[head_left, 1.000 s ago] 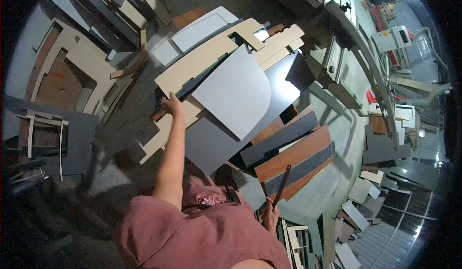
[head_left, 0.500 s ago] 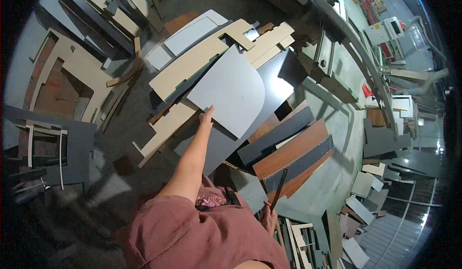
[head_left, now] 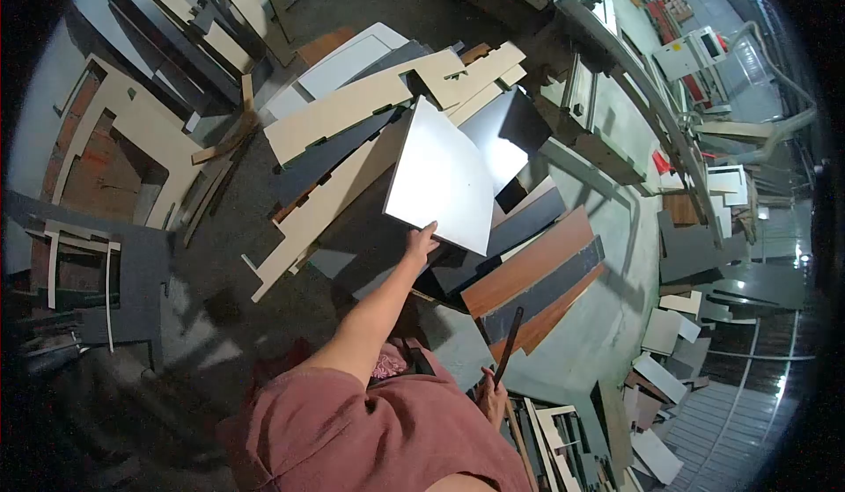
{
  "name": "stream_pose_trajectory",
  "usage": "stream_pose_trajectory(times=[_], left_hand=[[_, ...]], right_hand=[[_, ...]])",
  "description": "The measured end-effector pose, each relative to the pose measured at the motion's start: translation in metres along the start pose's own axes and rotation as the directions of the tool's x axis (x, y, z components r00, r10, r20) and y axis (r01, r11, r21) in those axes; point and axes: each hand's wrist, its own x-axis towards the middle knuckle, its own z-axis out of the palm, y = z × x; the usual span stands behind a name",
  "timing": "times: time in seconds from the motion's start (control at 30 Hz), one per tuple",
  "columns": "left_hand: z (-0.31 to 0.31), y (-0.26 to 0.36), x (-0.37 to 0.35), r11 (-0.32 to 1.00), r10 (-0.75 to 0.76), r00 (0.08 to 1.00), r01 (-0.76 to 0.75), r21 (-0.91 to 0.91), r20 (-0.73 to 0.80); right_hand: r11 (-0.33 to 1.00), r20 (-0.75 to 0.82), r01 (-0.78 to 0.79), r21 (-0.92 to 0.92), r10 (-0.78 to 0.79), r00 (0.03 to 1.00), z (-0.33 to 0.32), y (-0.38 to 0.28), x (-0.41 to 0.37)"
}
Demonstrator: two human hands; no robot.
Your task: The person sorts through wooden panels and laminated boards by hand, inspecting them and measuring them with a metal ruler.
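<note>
My left hand (head_left: 422, 240) is closed on the near edge of a white board (head_left: 443, 184) with one rounded side. The board is tilted up over the stack, bright with reflected light. Beneath and beside it lie cream cut-out boards (head_left: 339, 109), and a glossy grey sheet (head_left: 497, 135) shows at its right. Low in the view, my right hand (head_left: 492, 397) is wrapped round a thin dark bar (head_left: 509, 347) that points upward. Its exact kind is not clear.
Brown and dark grey planks (head_left: 532, 263) lie right of the stack. A notched cream panel (head_left: 132, 140) leans at left. At upper right runs a long metal machine rail (head_left: 656, 105). Offcuts (head_left: 656, 378) are piled at lower right, and narrow strips (head_left: 554, 444) stand near my right side.
My left hand has moved right with the white board, which has turned and tilted up, uncovering more of the cream board and dark sheet beneath. My right hand stays about where it was.
</note>
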Motion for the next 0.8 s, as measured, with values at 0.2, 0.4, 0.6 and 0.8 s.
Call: stream_pose_trajectory(times=[0.2,0.4,0.6,0.8], left_hand=[[0.021,0.043,-0.092,0.921,0.199,0.97,-0.138,0.365,-0.137],[0.015,0.099,-0.105,0.472,0.738,0.674,-0.476,0.742,-0.037],[0.031,0.142,-0.165,-0.138,0.793,0.406,-0.606,0.784,0.454],[0.039,0.128,-0.201,-0.343,0.588,0.504,-0.553,0.759,0.633]], right_hand=[[0.998,-0.017,-0.008,0.065,0.009,1.0,-0.005,0.029,-0.006],[1.0,0.043,-0.003,-0.003,0.003,0.999,0.002,0.019,0.008],[0.871,0.078,0.466,-0.158,-0.459,0.885,-0.01,0.007,0.079],[0.755,0.291,0.621,-0.21,-0.558,0.777,-0.016,-0.137,0.085]])
